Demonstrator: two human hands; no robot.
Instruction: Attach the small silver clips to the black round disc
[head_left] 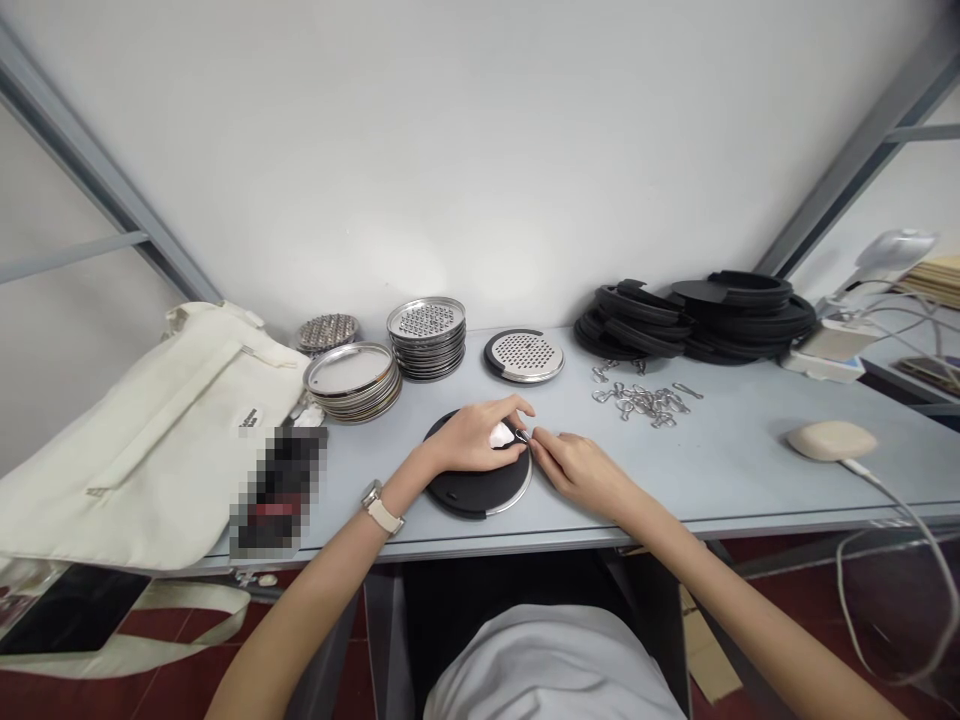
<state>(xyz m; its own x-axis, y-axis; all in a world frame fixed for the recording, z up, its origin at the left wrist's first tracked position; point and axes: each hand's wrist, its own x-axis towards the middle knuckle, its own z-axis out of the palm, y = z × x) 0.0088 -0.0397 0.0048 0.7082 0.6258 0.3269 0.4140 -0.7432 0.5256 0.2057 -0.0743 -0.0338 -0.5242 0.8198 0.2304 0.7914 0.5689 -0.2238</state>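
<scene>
Bearing on the far half of a black disc, the left hand arches over it, its thumb and forefinger apart on either side of a metal clip; whether they also grip the clip cannot be told. The disc lies flat near the middle of the desk's near edge, with a silver rim showing at its near right. The right hand has its fingers clamped on the clip at the disc's right side. A white patch under the left hand is not identifiable.

Handling assessment: firm downward pressure from the left hand should stop the disc turning; the right fingers are best kept low and close to the clip, with force applied gradually so it neither slips nor scratches the rim.

Nearby: loose clips at far right; a perforated disc beyond the work; stacked metal discs at far left.
</scene>
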